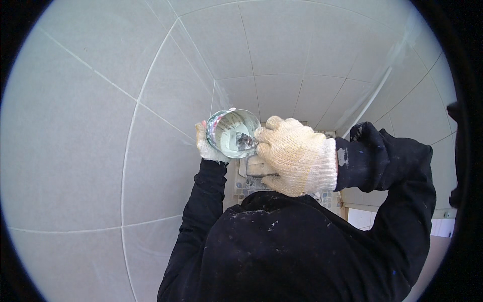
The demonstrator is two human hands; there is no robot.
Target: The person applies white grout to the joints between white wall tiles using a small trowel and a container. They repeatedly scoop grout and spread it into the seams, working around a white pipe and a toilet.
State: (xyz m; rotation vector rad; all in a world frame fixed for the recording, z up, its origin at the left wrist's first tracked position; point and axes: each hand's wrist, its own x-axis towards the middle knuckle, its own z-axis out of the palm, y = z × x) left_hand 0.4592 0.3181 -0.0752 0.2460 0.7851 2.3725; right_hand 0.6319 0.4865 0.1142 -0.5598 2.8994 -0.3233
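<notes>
Currently | left grip (207, 146) curled round tub (224, 126), multicoloured print (215, 127) blurred | right grip (296, 156) at rim (237, 110), hold unclear

Paste (229, 142) in container (246, 121) between hands (207, 145) (298, 157)

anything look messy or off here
A pale smear marks the black right sleeve beside the gloved right hand, and specks dot the black top, so the clothing looks soiled. Whitish streaks line the tub in the left hand. I see no spill, though much of the floor is hidden.
</notes>
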